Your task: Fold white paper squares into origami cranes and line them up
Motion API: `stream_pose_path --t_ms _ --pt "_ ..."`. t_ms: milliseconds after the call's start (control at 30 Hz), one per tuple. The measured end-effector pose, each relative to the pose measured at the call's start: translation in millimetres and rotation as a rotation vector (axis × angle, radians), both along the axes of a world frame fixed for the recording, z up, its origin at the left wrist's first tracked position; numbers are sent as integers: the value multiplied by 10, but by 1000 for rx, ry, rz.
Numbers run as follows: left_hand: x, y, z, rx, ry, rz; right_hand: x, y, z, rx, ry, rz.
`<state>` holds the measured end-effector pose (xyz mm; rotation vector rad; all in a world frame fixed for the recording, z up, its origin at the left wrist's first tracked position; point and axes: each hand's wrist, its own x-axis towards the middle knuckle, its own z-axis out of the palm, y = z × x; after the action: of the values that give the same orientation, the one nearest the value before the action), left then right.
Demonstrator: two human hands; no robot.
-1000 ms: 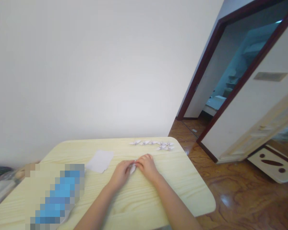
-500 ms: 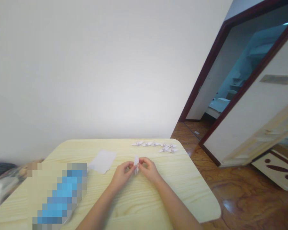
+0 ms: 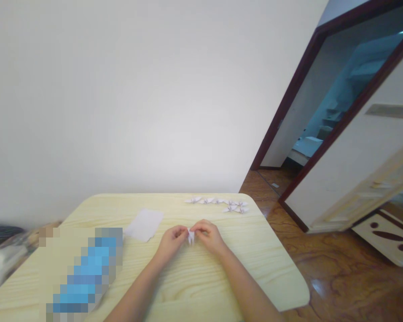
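Note:
Between my two hands, over the middle of the table, is a small folded piece of white paper point(image 3: 191, 237) with narrow points toward me. My left hand point(image 3: 172, 240) pinches its left side with thumb and forefinger. On the other side, the fingers of my right hand point(image 3: 208, 235) are closed on its upper right part. Several small folded white paper figures point(image 3: 217, 201) lie in two short rows at the table's far right. Flat white paper sheets point(image 3: 144, 224) rest to the left of my left hand.
The pale wooden table point(image 3: 188, 295) has rounded corners and meets a white wall point(image 3: 154, 98). A blurred-out blue object point(image 3: 87, 270) lies at the left. Beyond the right edge are a brown floor point(image 3: 349, 286) and an open doorway.
The strip of paper that stood up above my fingers is no longer upright. The folded paper now looks shorter, its points toward me, and my right fingers have moved over its top.

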<state>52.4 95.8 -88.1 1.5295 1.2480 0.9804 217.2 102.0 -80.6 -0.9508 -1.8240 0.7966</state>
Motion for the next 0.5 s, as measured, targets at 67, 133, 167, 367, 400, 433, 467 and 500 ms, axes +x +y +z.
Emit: stream_pose_path --t_ms 67,133,167,367,400,433,467,500 --pt "-8 6 17 -14 -28 -5 15 -12 44 43 -19 25" --pt "-16 7 47 -25 -58 -21 26 -19 62 72 -32 36" --pt "-20 5 65 -26 -69 -31 31 -22 62 84 -38 37" --pt "-45 -25 138 26 -68 -93 65 -32 56 118 -68 56" --pt "-48 -25 132 23 -57 -97 68 -35 59 116 -70 62" --pt "-51 -21 121 19 -46 -99 67 -38 59 112 -66 63" --pt "-54 -16 107 16 -37 -98 63 -42 57 100 -57 59" --pt "-57 -10 91 17 -31 -92 56 -47 51 74 -37 48"
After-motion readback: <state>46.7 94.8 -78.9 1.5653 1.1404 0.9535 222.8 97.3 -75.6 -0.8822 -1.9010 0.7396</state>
